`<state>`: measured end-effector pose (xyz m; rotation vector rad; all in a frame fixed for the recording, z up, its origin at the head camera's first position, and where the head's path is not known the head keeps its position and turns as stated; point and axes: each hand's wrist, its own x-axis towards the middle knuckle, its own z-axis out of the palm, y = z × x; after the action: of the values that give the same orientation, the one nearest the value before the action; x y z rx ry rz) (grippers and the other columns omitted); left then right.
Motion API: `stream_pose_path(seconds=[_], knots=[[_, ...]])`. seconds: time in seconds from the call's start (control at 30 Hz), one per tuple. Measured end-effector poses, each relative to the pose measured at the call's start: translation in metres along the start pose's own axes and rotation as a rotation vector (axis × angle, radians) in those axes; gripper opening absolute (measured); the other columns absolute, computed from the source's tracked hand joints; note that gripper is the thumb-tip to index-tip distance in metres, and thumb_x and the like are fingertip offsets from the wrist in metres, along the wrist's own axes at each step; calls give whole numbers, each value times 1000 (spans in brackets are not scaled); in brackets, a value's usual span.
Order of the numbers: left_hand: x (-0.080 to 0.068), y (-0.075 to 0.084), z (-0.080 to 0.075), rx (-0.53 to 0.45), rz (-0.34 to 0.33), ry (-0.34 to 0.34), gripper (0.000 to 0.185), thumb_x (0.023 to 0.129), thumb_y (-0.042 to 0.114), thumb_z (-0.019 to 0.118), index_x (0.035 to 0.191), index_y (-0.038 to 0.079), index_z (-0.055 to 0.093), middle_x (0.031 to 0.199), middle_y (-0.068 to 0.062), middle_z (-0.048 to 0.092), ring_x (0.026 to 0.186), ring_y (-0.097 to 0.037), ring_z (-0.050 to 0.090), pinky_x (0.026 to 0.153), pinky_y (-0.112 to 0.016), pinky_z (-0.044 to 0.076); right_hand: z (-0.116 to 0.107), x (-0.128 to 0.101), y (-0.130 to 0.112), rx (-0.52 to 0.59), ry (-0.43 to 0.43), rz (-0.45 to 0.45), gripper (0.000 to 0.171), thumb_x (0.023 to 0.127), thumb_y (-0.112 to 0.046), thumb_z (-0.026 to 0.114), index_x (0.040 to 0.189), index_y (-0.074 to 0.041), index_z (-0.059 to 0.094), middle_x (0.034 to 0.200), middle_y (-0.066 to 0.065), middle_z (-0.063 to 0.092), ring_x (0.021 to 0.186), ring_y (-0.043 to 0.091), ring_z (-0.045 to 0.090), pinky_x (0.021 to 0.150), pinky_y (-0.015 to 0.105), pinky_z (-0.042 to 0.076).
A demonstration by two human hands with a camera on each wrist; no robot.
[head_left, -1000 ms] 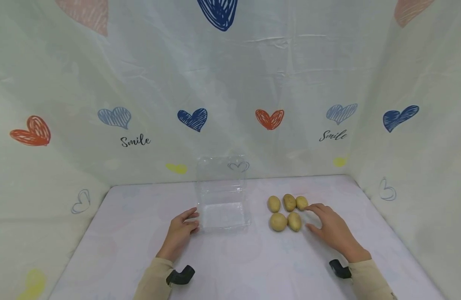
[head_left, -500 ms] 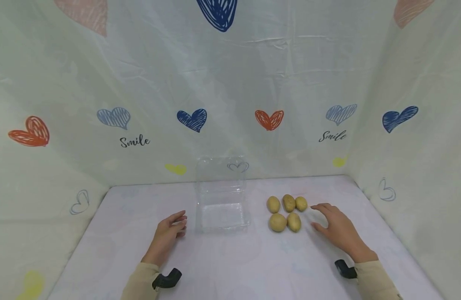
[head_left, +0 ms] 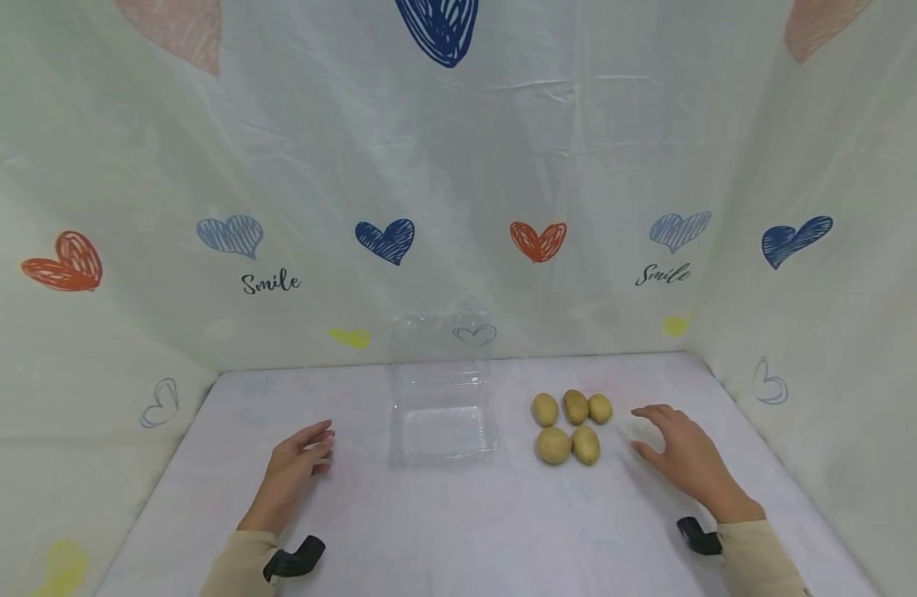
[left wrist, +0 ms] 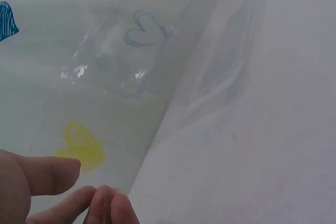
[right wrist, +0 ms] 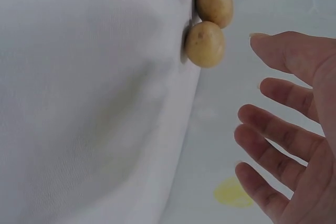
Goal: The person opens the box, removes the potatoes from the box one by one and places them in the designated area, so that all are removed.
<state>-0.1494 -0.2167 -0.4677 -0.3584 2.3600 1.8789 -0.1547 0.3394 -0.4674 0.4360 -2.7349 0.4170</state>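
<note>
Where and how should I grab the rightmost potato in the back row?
Grip the back-right potato across its near and far sides, likely best coming from the right with the right hand. The middle back potato sits close against its left, while its right side is free; its short, roundish shape should suit a simple pinch there.

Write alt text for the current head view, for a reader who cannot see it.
A person's left hand and right hand, both holding nothing, flank an open clear plastic container and, to its right, five potatoes in rows of three and two on a white tabletop. Behind is a pale backdrop printed with hearts and the word Smile.
</note>
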Motion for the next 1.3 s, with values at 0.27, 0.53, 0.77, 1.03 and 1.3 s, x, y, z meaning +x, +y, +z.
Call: stream_pose_path(seconds=[0.27,0.53,0.77,1.03,1.3], knots=[[0,-3,-21,34,3,46,45,96,17,49,138,2,40,128,-15,45,102,-22,51,80,-29,50,-2,-2,9,-26,37,-10,50,70,-17,80,113,-4,60,110,14,59,99,37,55,79,54,44],[4,-7,-37,102,32,140,51,93,29,55,136,2,44,125,-13,49,91,-7,55,76,-21,50,-5,-3,16,-45,48,11,50,70,-18,80,114,-3,60,110,17,59,98,38,54,79,55,43],[14,-22,-49,230,101,199,60,87,46,60,132,7,50,120,-8,55,93,-11,52,63,-26,48,-5,-3,23,-52,61,19,52,71,-18,79,115,-2,59,110,17,58,97,39,54,78,55,43],[6,-13,-51,386,216,248,57,90,44,56,130,3,50,124,-15,50,107,-26,46,73,-36,45,-6,-2,27,-58,82,31,53,71,-21,79,115,0,58,113,22,55,97,43,53,77,57,42],[4,-6,-55,518,273,193,59,92,34,56,133,-6,42,135,-31,31,124,-49,27,98,-62,24,-5,-2,33,-85,88,61,59,72,-27,78,119,2,55,118,26,51,101,44,51,80,59,40]])
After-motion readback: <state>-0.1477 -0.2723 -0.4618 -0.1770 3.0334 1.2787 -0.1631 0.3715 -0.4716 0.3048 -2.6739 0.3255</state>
